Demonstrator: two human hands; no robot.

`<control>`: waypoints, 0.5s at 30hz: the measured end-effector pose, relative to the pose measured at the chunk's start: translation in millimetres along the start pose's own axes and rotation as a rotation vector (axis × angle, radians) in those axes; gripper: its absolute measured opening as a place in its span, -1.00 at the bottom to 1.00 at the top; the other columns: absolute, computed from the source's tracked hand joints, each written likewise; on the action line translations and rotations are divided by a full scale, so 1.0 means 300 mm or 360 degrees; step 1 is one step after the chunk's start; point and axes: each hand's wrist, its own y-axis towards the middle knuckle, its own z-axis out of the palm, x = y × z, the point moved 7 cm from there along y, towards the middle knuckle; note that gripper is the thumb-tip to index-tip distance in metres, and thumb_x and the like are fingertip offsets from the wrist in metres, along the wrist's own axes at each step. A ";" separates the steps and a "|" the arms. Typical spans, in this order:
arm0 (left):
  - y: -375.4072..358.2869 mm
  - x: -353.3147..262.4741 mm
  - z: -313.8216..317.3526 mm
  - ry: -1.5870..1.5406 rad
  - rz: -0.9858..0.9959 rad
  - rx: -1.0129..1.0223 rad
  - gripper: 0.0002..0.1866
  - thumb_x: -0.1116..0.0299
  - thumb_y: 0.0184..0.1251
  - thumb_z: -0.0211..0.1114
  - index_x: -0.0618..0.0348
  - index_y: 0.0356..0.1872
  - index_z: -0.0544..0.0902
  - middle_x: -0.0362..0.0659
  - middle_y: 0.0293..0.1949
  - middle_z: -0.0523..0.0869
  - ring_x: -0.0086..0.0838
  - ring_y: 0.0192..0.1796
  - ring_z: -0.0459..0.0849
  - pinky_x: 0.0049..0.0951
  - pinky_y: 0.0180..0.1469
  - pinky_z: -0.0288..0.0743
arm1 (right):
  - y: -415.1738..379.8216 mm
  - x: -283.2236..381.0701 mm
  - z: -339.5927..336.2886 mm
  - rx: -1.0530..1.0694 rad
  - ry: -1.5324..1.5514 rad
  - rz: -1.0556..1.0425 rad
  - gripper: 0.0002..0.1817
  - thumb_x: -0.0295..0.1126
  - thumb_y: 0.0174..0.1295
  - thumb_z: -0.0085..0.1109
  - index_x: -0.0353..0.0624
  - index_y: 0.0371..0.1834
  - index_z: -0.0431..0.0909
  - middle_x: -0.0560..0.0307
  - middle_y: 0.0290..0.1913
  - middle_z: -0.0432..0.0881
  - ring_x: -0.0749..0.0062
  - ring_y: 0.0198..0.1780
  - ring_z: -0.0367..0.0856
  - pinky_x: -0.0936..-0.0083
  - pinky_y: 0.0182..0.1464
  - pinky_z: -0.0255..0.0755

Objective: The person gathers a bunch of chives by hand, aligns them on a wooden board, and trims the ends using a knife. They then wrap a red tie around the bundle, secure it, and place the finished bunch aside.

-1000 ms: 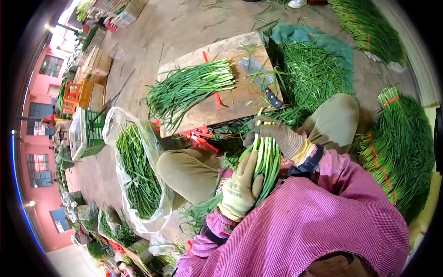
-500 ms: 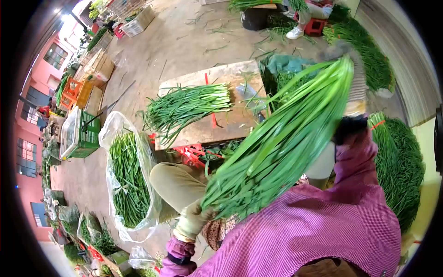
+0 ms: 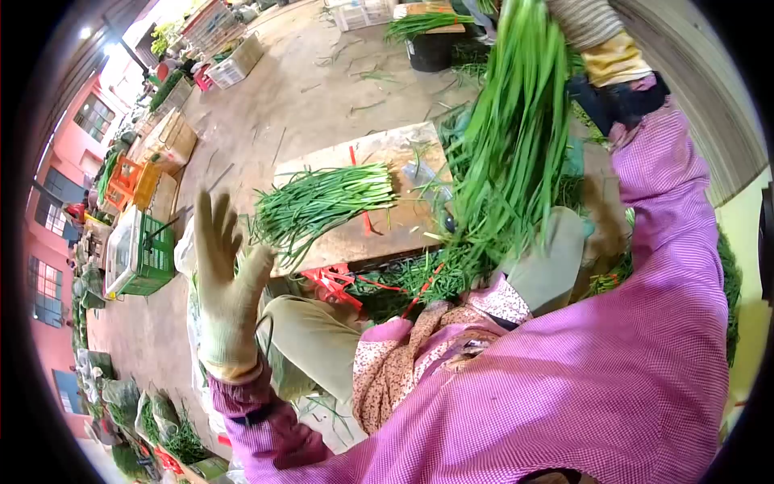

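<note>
My right hand (image 3: 582, 22), in a striped grey-and-yellow glove, is raised at the upper right and closed round the top end of a big bunch of garlic chives (image 3: 516, 113). The long green leaves hang down from it past the board's right end. My left hand (image 3: 226, 282), in a pale glove, is lifted at the left with its fingers spread and nothing in it. A smaller bunch of chives (image 3: 322, 195) lies on the wooden board (image 3: 407, 232), its pale stems to the right. A red tie strip (image 3: 367, 222) sticks out from under that bunch.
Loose chives (image 3: 451, 266) and red plastic strips (image 3: 332, 284) are by my knees. A green crate (image 3: 153, 250) stands on the left. Farther off are a black bucket (image 3: 435, 52), a white crate (image 3: 361, 14) and scattered leaves on the floor.
My right hand has swung the big bunch up and away from my lap, so it now hangs down. My left hand has let go of the leaf ends and risen with fingers spread.
</note>
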 end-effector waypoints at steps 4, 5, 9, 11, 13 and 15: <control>0.140 -0.188 0.220 0.0139 0.0474 0.0067 0.18 0.15 0.14 0.52 0.20 0.60 -0.16 0.18 0.57 0.03 -0.14 0.60 0.01 -0.21 0.57 -0.13 | -0.121 0.354 0.185 0.0356 -0.0307 -0.0378 -0.64 -0.23 0.23 0.20 -0.19 0.01 0.62 0.07 -0.24 0.72 0.31 -0.27 0.66 0.32 -0.08 0.61; 0.158 -0.222 0.283 0.0185 0.0562 0.0116 0.19 0.07 0.16 0.52 0.23 0.59 -0.18 0.16 0.59 -0.02 -0.15 0.62 -0.06 -0.23 0.58 -0.17 | -0.102 0.399 0.317 0.0395 -0.0983 -0.1000 -0.59 -0.20 0.21 0.23 -0.17 0.07 0.61 0.01 -0.16 0.74 0.24 -0.22 0.70 0.30 -0.03 0.62; 0.223 -0.221 0.415 -0.0684 0.0525 0.0163 0.31 0.52 -0.05 0.61 0.25 0.57 -0.27 0.11 0.34 0.37 -0.32 0.27 0.49 -0.33 0.28 0.47 | -0.149 0.527 0.418 0.0657 0.0266 -0.0251 -0.43 -0.07 0.15 0.31 -0.09 0.20 0.56 -0.17 0.14 0.64 0.19 0.08 0.68 0.43 0.15 0.58; 0.214 -0.203 0.336 -0.0324 0.0423 -0.0160 0.26 0.65 -0.06 0.47 0.21 0.57 -0.29 0.02 0.31 0.37 -0.32 0.27 0.47 -0.33 0.33 0.44 | -0.158 0.546 0.438 0.0599 0.0390 -0.0374 -0.46 -0.07 0.17 0.29 -0.10 0.18 0.57 -0.16 0.12 0.64 0.19 0.07 0.68 0.43 0.14 0.58; 0.209 -0.188 0.294 -0.0463 0.0491 -0.0302 0.22 0.67 -0.04 0.41 0.21 0.58 -0.28 0.02 0.38 0.32 -0.33 0.31 0.45 -0.35 0.36 0.41 | -0.156 0.566 0.455 0.0571 0.0508 -0.0434 -0.48 -0.07 0.20 0.27 -0.12 0.17 0.58 -0.15 0.10 0.65 0.20 0.07 0.68 0.43 0.13 0.58; 0.191 -0.184 0.264 -0.0439 0.0412 -0.0349 0.20 0.67 -0.03 0.41 0.21 0.58 -0.25 0.03 0.42 0.28 -0.33 0.36 0.41 -0.36 0.38 0.38 | -0.149 0.605 0.480 0.0520 0.0633 -0.0524 -0.50 -0.08 0.22 0.25 -0.13 0.15 0.59 -0.13 0.08 0.65 0.20 0.06 0.68 0.42 0.12 0.58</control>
